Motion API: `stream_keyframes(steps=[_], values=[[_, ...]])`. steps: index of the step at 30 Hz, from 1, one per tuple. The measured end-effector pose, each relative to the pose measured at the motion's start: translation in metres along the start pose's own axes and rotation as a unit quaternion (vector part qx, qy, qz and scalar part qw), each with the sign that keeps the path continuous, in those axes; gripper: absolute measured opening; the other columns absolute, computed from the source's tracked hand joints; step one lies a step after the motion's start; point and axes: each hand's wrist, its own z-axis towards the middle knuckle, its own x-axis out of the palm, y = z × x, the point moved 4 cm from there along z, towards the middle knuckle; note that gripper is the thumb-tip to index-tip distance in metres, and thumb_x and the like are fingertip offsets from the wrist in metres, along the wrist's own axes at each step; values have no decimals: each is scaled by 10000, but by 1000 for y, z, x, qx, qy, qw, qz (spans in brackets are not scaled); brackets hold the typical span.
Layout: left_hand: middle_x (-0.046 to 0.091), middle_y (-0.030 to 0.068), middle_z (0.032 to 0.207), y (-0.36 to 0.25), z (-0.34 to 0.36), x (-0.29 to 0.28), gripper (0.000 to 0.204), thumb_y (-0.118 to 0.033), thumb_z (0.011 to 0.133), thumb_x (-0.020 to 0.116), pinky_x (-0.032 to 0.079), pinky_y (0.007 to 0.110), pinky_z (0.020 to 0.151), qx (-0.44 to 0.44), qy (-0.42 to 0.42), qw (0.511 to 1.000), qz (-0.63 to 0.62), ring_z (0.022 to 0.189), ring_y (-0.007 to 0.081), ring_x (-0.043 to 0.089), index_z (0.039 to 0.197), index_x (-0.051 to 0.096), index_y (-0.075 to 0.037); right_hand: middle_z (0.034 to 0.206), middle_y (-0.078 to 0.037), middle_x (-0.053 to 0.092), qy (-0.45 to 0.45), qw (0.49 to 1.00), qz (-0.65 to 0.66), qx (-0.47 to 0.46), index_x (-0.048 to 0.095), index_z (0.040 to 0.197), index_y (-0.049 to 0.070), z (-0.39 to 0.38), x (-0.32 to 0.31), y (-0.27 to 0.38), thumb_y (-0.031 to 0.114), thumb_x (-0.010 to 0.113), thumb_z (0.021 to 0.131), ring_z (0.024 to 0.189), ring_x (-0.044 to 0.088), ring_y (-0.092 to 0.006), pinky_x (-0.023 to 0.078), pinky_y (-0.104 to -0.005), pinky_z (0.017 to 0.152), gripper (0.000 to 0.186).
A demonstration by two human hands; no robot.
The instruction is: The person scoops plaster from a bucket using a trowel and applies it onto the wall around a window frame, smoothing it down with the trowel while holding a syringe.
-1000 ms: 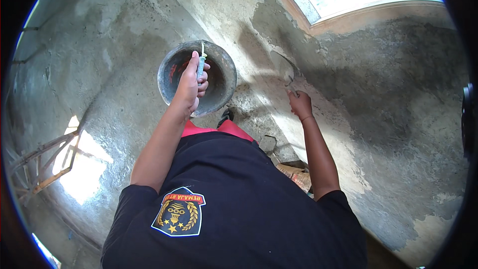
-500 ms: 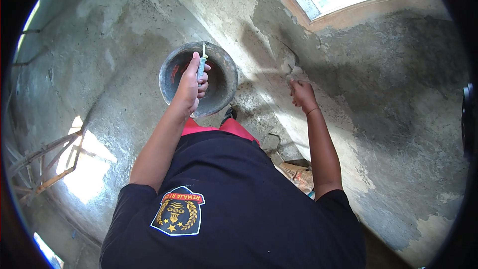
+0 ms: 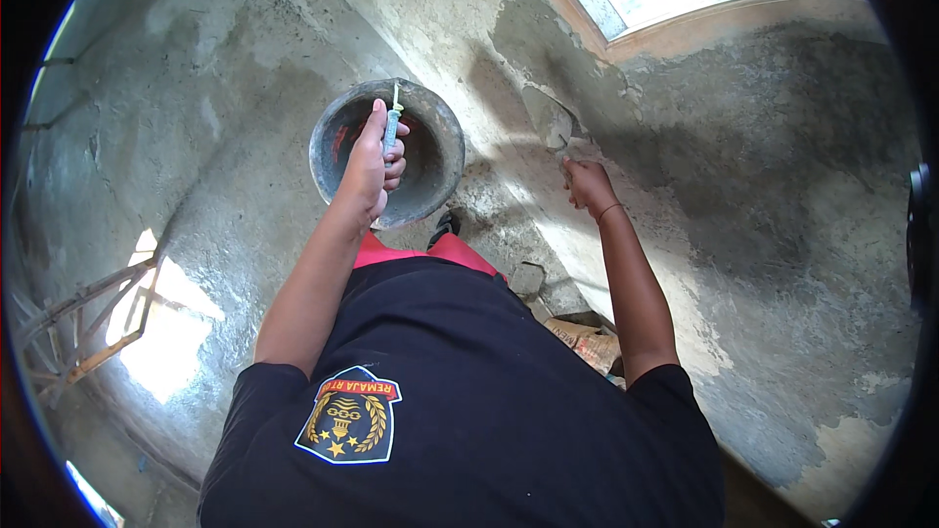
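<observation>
My left hand (image 3: 370, 168) is closed round the slim grey-green handle (image 3: 391, 132) of a tool with a pale, narrow piece at its top, held above a round dark bucket (image 3: 445, 152) with reddish marks inside. The bucket's contents are hard to make out. On the right, my right hand (image 3: 589, 186) grips a trowel, whose grey blade (image 3: 552, 122) lies at a rough, partly plastered concrete surface (image 3: 504, 103); the trowel's handle is mostly hidden by my fingers.
A bright window with a wooden frame (image 3: 608, 45) is at the upper right. Bamboo poles (image 3: 103, 357) stand at the lower left in sunlight. A paper sack (image 3: 585, 340) and broken concrete pieces (image 3: 528, 279) lie near my body, beside my foot (image 3: 445, 225).
My right hand with the trowel has shifted slightly, first up and right, then a little back left. My left hand stays over the bucket with only a slight movement.
</observation>
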Motion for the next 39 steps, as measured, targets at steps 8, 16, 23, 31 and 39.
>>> stream_keyframes(steps=[8, 16, 23, 31, 39], values=[[326, -83, 609, -2, -2, -1, 569, -667, 933, 445, 130, 213, 420, -5, -3, 1000, -24, 446, 23, 224, 983, 500, -102, 684, -94, 603, -1, 1000, 5, -19, 610, 844, -22, 3, -2, 6, 429, 577, 926, 453, 566, -189, 441, -330, 405, 459], [329, -83, 606, -1, -1, -1, 571, -667, 934, 441, 130, 211, 421, -2, 3, 1000, -19, 447, 21, 229, 985, 498, -101, 688, -95, 613, -37, 998, -13, -52, 611, 865, -20, 2, -4, 13, 408, 598, 913, 448, 577, -189, 444, -324, 400, 431], [333, -85, 606, 1, -1, -4, 568, -665, 938, 436, 122, 211, 422, 1, -7, 1000, -22, 445, 20, 231, 986, 499, -102, 676, -85, 601, -45, 996, -43, -61, 612, 878, -15, -8, 0, 6, 415, 588, 923, 447, 572, -180, 438, -324, 402, 433], [332, -86, 606, -1, -5, -2, 571, -667, 938, 434, 125, 212, 423, -2, 0, 1000, -20, 448, 20, 231, 985, 498, -101, 681, -81, 594, -38, 996, -68, -48, 619, 881, -4, -11, 5, 4, 429, 593, 919, 450, 570, -180, 436, -323, 407, 435], [320, -85, 604, 2, -4, -2, 595, -685, 930, 427, 123, 215, 421, -9, 7, 1000, -15, 444, 24, 219, 994, 496, -97, 983, -246, 690, -142, 951, -251, -115, 675, 1069, -14, -11, -27, -9, 458, 620, 879, 898, 691, -362, 534, -422, 819, 512]])
